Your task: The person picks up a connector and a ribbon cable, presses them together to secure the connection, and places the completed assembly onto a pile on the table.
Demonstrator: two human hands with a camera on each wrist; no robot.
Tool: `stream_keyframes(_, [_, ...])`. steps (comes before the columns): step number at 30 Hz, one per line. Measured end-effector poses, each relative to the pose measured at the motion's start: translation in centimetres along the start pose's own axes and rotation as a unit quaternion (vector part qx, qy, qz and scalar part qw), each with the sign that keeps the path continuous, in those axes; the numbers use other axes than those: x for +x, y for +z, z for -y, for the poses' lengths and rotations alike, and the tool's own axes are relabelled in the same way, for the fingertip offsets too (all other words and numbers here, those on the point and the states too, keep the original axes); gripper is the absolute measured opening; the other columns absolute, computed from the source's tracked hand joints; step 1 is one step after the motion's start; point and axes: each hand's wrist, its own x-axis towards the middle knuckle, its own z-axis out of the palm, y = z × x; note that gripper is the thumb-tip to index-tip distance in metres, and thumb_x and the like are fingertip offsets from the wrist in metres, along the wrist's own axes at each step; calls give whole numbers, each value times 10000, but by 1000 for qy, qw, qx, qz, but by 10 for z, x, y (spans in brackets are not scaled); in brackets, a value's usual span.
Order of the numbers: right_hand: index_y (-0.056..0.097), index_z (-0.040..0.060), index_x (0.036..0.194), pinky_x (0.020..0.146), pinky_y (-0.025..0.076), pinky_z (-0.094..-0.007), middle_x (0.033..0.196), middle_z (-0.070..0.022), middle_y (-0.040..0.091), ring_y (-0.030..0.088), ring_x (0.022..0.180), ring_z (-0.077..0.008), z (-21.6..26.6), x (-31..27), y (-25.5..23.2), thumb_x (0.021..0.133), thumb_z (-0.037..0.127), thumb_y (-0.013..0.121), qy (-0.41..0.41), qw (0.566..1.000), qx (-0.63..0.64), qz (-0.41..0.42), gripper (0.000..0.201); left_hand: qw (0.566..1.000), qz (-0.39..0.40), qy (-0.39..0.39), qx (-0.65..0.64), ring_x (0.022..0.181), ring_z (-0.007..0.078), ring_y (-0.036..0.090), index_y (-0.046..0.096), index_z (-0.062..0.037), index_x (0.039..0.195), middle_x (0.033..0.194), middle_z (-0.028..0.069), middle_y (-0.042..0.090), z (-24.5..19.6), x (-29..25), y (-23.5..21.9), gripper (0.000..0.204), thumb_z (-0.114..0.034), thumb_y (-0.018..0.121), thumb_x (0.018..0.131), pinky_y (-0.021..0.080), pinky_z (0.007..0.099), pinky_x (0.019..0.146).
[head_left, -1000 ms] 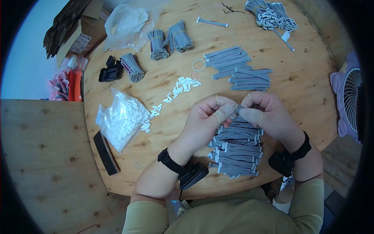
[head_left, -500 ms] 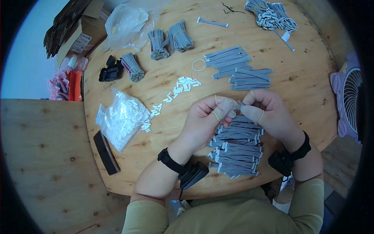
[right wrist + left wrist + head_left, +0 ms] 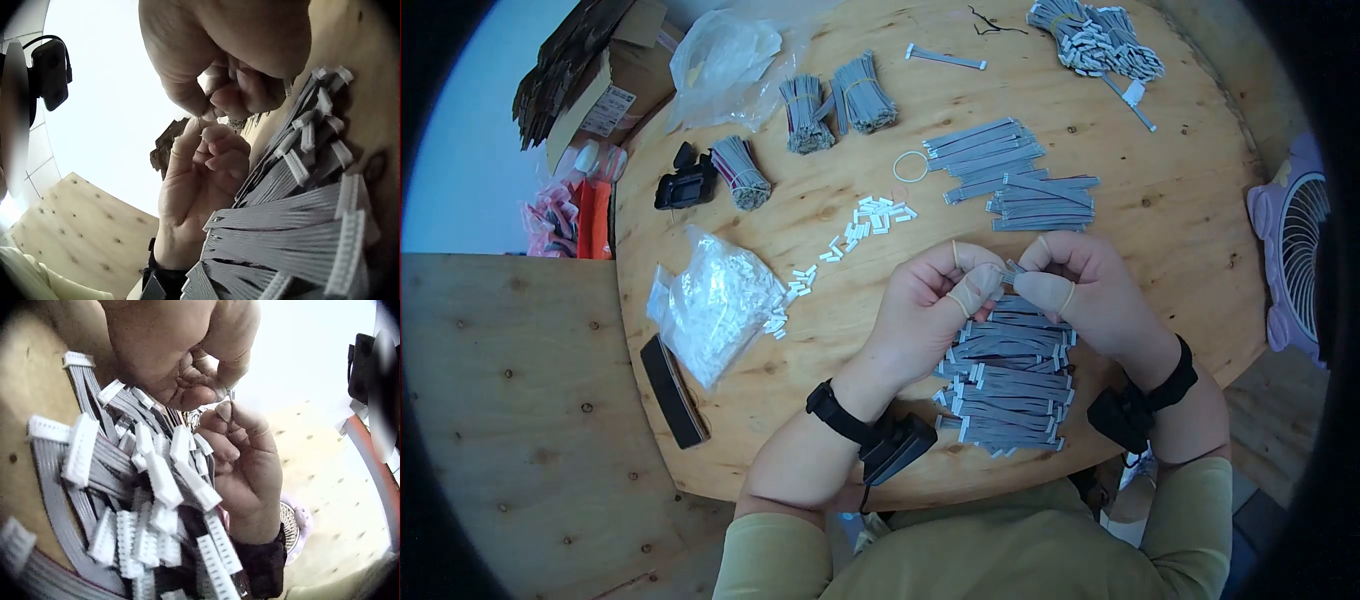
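Observation:
Fingertip to fingertip in the head view, my left hand [image 3: 930, 300] and right hand [image 3: 1095, 290] pinch a short grey ribbon cable [image 3: 1009, 277] between thumbs and forefingers. Pale finger cots cover those fingertips and hide most of the cable's end. From the fingers of my right hand [image 3: 231, 44] a white connector [image 3: 288, 86] sticks out in the right wrist view. Right under both hands lies a pile of grey ribbon cables [image 3: 1010, 385] with white connectors. Beyond the hands are more loose flat ribbon cables [image 3: 1045, 205].
Loose white connector housings [image 3: 880, 215] lie left of the hands, beside a clear bag [image 3: 720, 305] of them. Banded cable bundles [image 3: 865, 95] stand farther back, with a black case [image 3: 685, 183] and a dark bar [image 3: 673, 392] to the left. A purple fan [image 3: 1295, 260] is at the right.
Both hands stay over the pile, still pinching. The fingertips shift slightly: the right thumb and fingers move a little away from the left, then back in close.

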Motion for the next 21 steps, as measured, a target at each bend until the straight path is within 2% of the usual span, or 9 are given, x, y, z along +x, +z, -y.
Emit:
stream_keyframes(5, [562, 29, 785, 487, 356, -166, 655, 42, 522, 434, 562, -3, 1, 1, -1, 788, 92, 576, 16, 1000, -23, -13, 65, 1000, -4, -6, -21, 660, 81, 497, 551, -9, 904, 762, 39, 553, -2, 0, 1, 153, -147, 539, 840, 422, 205, 582])
stream_keyframes(10, [564, 20, 784, 480, 349, -168, 649, 44, 518, 426, 553, -2, 0, 1, -1, 787, 87, 574, 18, 1000, -15, -14, 68, 1000, -21, -8, 16, 618, 60, 490, 562, -9, 893, 722, 20, 555, -1, 0, 2, 147, -145, 529, 848, 416, 184, 553])
stream_keyframes(19, [553, 3, 806, 557, 417, -182, 721, -3, 567, 513, 636, -37, 2, 0, 1, 789, 57, 565, 31, 999, -13, 4, 58, 999, -26, -10, 47, 591, 47, 471, 559, -10, 885, 686, 5, 542, 0, -1, 1, 148, -148, 514, 858, 394, 169, 530])
stream_keyframes(21, [545, 2, 819, 571, 429, -187, 729, -16, 576, 532, 655, -47, -4, 2, 3, 794, 56, 560, -9, 1000, 15, 7, 61, 999, -26, -9, 45, 588, 46, 465, 556, -10, 882, 688, 3, 537, 0, -1, 1, 152, -153, 510, 861, 387, 169, 527])
